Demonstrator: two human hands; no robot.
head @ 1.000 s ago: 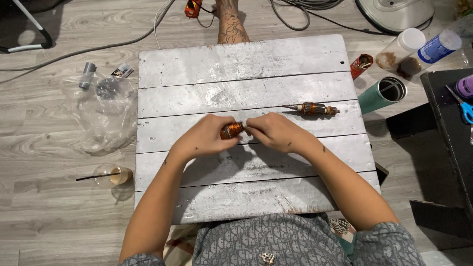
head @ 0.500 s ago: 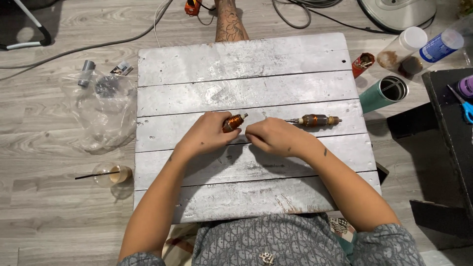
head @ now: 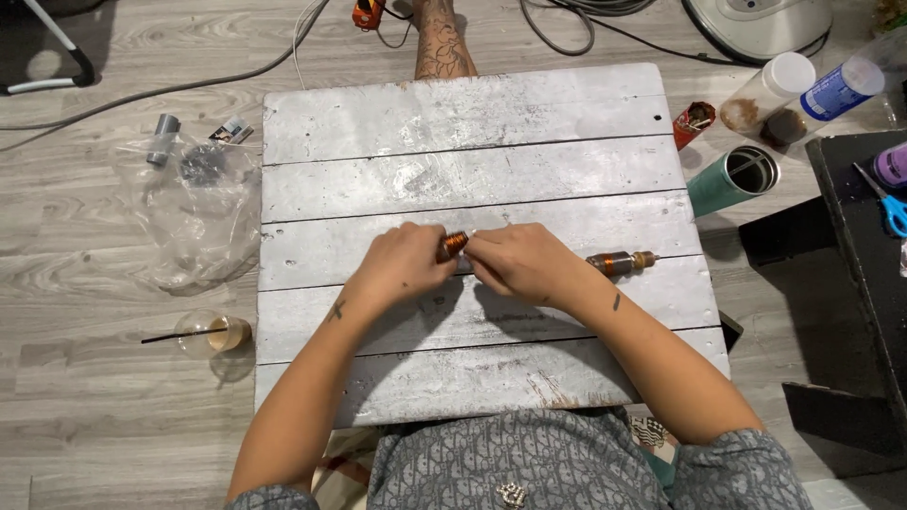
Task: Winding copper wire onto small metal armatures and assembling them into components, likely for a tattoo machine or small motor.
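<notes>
Head view: hands (head: 468, 266) hold armature (head: 452, 246) tilted up-right

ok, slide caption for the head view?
Both hands grip a copper-wound rotor over a whitewashed plank board; a second rotor lies alongside.

Packages about the white plank surface (head: 472, 123): left, a crumpled clear plastic bag (head: 194, 222); right of its far corner, a white-capped jar (head: 763, 93) and a blue-labelled bottle (head: 839, 90).
</notes>
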